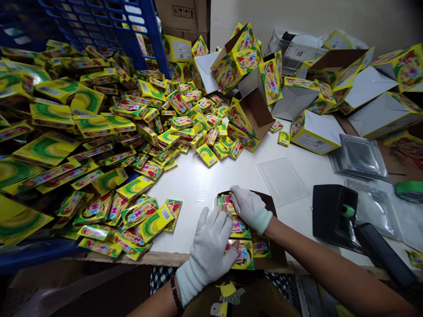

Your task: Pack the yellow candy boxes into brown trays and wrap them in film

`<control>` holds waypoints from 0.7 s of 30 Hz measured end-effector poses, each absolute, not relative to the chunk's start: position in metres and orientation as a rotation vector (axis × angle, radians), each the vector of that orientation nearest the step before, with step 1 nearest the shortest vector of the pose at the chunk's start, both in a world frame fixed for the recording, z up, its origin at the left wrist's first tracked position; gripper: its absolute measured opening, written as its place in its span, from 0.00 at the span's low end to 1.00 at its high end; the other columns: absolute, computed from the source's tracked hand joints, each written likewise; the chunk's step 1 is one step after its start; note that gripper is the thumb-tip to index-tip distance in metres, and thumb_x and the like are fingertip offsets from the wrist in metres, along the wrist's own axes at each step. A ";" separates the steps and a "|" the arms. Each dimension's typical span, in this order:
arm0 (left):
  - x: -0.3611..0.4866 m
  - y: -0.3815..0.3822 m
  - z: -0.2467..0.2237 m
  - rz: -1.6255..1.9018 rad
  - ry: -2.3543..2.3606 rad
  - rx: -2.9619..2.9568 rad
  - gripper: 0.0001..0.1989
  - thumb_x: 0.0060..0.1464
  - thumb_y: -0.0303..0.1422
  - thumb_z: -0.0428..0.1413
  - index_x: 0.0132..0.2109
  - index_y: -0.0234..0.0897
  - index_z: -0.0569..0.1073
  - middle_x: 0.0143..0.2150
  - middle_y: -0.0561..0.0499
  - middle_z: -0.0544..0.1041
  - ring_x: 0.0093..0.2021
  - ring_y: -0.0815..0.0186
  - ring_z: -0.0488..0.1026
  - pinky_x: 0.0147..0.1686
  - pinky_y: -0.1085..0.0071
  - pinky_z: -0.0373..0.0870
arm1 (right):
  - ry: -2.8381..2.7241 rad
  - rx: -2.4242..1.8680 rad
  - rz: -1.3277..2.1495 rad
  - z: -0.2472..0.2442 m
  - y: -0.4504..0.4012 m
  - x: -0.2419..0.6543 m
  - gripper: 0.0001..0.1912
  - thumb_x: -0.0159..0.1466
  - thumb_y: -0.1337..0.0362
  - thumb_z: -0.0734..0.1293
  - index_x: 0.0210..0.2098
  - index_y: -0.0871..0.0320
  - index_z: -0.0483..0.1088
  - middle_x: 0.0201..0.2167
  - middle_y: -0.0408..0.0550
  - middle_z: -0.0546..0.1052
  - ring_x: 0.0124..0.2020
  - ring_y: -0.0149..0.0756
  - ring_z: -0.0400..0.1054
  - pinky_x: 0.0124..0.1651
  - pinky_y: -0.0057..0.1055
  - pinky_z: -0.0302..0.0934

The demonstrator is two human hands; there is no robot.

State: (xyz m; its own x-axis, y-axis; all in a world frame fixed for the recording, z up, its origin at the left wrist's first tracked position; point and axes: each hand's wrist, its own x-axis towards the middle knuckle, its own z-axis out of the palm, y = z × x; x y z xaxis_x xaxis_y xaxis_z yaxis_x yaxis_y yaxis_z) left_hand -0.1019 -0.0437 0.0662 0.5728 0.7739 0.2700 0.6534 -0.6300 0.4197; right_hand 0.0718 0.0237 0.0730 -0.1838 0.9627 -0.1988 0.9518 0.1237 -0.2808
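Head view: both gloved hands press flat on a row of packets [243, 251] inside a brown tray [269, 207] at the table's [205, 185] near edge. Left hand [211, 248], fingers spread, pins the near end; right hand [249, 207], fingers loosely curled, steadies the far end, apparently squaring them. The row's long axis runs away from the person, tilting slightly left.

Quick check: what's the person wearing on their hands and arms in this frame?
Both hands wear white knit gloves with ribbed cuffs ending at the wrist: left hand, right hand. The forearms are bare, with no sleeves in view. A dark beaded bracelet sits on the left wrist just below the glove cuff. No markings show on the gloves.
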 end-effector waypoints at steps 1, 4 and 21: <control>-0.102 -0.043 0.065 0.639 1.178 2.534 0.27 0.52 0.38 0.57 0.58 0.35 0.69 0.59 0.35 0.71 0.62 0.42 0.65 0.63 0.38 0.52 | -2.285 -1.932 0.538 0.071 0.021 0.074 0.15 0.73 0.60 0.52 0.48 0.57 0.67 0.38 0.53 0.79 0.38 0.43 0.74 0.37 0.33 0.60; -0.104 -0.045 0.059 0.755 1.187 2.539 0.26 0.52 0.35 0.56 0.59 0.36 0.68 0.63 0.33 0.66 0.63 0.42 0.62 0.61 0.36 0.56 | -2.177 -1.641 0.534 0.064 0.013 0.085 0.13 0.73 0.59 0.55 0.47 0.56 0.67 0.41 0.51 0.78 0.42 0.41 0.72 0.44 0.34 0.61; -0.115 -0.034 0.021 1.187 1.244 1.462 0.26 0.64 0.43 0.46 0.66 0.42 0.61 0.68 0.42 0.62 0.68 0.52 0.59 0.67 0.49 0.57 | -1.553 -1.504 0.668 0.060 -0.034 0.100 0.18 0.71 0.58 0.57 0.59 0.54 0.60 0.57 0.55 0.69 0.58 0.43 0.65 0.59 0.41 0.61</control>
State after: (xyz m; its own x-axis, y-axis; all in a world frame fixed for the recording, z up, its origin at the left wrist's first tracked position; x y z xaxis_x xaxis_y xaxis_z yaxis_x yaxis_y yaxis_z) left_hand -0.1151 -0.0336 0.0212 0.0517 0.9901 0.1302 0.1765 -0.1374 0.9747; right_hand 0.1005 -0.0344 0.0603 0.0860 0.9745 0.2071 0.5202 0.1333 -0.8436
